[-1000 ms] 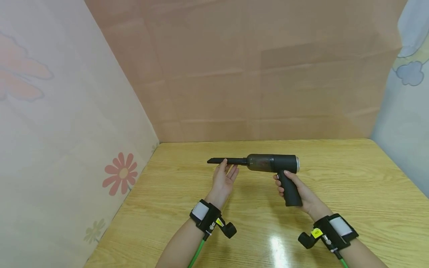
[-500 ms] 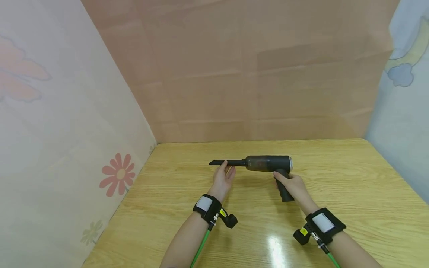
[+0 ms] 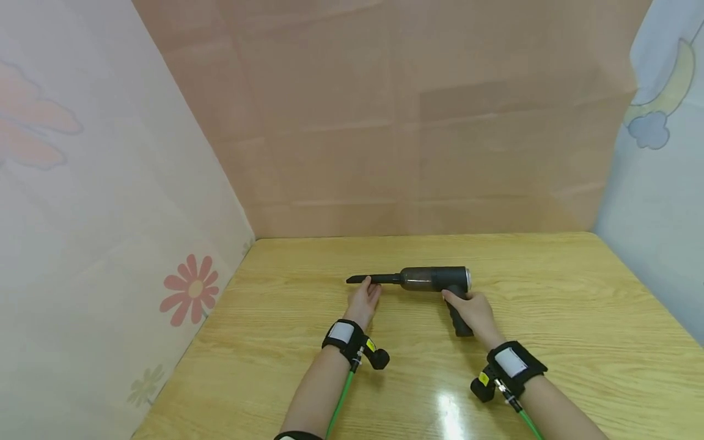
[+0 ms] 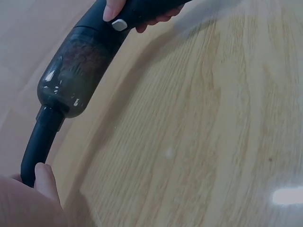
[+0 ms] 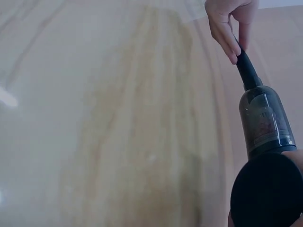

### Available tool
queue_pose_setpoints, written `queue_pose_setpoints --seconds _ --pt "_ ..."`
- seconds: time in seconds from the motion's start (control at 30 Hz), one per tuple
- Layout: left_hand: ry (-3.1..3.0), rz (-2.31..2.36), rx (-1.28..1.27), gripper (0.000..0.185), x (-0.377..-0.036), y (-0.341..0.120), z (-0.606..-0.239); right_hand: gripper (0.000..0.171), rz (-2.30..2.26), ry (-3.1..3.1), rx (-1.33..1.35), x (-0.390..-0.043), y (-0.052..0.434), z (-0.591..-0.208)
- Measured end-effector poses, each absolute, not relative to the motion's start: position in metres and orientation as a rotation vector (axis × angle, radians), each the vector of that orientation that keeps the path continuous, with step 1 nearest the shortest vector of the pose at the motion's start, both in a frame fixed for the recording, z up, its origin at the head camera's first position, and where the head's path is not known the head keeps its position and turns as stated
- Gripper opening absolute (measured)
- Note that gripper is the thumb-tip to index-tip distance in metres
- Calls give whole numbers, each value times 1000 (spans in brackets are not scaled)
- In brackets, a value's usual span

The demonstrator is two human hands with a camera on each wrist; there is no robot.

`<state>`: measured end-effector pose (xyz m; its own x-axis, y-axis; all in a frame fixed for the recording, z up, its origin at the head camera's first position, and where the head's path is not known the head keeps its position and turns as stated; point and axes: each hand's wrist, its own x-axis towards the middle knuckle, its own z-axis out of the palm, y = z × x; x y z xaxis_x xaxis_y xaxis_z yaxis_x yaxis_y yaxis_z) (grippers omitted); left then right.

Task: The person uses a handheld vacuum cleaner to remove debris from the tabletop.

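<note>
A black handheld vacuum cleaner (image 3: 419,279) with a smoky see-through dust cup (image 4: 75,73) lies level across both hands, over the table. Its slim black nozzle (image 3: 389,278) points left. My left hand (image 3: 361,305) pinches this nozzle near its tip between thumb and fingers. Round the pistol handle (image 3: 459,319) my right hand (image 3: 477,313) is wrapped, thumb on the near side by a silver button (image 4: 119,24). In the right wrist view the handle's end (image 5: 265,194) covers most of the right hand. Something reddish-brown shows inside the cup.
The wood-grain table (image 3: 275,354) runs back to a brown paper-like panel (image 3: 330,153). A pale flowered wall (image 3: 137,214) bounds the left side, a light blue one (image 3: 660,244) the right. Strapped wrist cameras (image 3: 378,359) trail green cables (image 3: 340,403).
The vacuum cleaner has come slightly lower in view, and its handle end has shifted left. My right hand has moved left with it. The left hand keeps its pinch on the nozzle.
</note>
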<state>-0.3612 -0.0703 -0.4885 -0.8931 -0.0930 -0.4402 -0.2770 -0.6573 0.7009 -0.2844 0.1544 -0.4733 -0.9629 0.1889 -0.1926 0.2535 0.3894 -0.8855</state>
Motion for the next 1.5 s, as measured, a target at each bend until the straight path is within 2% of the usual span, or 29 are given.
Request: queue_pose_setpoints --seconds 0.1,0.23,0.43,0.93,1.23,1.5 --pt "1230 2669 -702 51 -343 -71 -467 54 -1623 2592 420 -285 153 -478" --pt "1178 2652 -698 50 -332 -76 -457 52 -1599 2629 423 -285 152 -482" --pt "1194 2616 -751 48 -336 -78 -469 46 -1582 2688 453 -282 150 -485" --pt "1317 2552 -790 48 -340 -75 -477 47 -1399 2867 459 -278 155 -480" --pt "1444 2474 -727 47 -341 -79 -477 50 -1288 2925 428 -278 157 -481" --pt "1787 2246 -493 37 -336 -107 -468 60 -1223 2947 448 -279 166 -472"
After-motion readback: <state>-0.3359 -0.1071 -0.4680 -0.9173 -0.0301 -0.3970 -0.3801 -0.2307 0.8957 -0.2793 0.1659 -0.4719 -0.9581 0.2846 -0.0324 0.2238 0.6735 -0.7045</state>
